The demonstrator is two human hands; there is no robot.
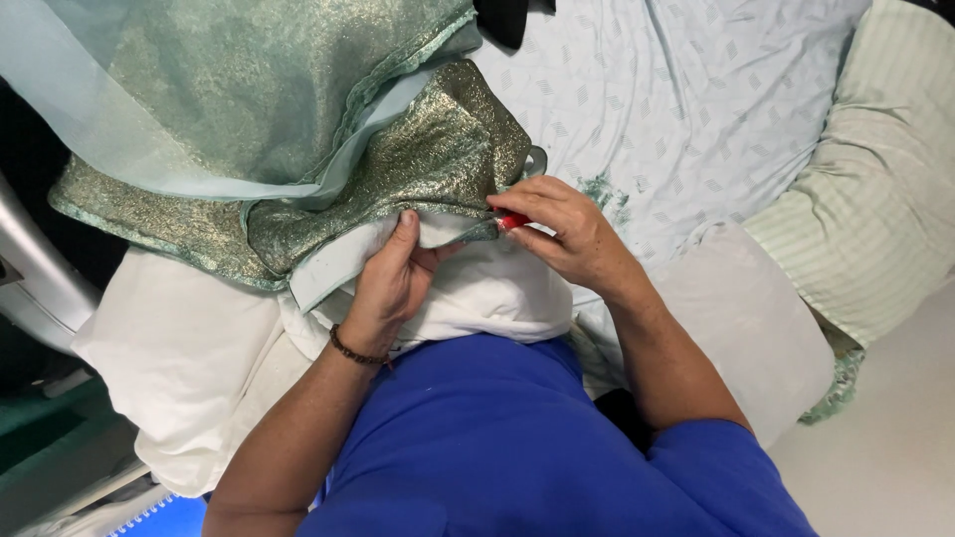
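Observation:
A shiny green and gold garment (298, 129) with a pale lining lies bunched over a white pillow (199, 348) on my lap. My left hand (393, 283) pinches the garment's lower edge, thumb on top of the fold. My right hand (562, 229) grips a small red-handled tool (511, 221) and presses its tip against the same edge, right beside my left thumb. The tool's tip is hidden in the fabric. A sheer pale green layer (90, 89) drapes over the garment at the upper left.
A light patterned bed sheet (676, 99) spreads behind, with green fabric scraps (609, 191) on it. A striped pale green pillow (875, 189) lies at the right. A metal rail (30, 268) runs at the left edge. My blue shirt (517, 447) fills the bottom.

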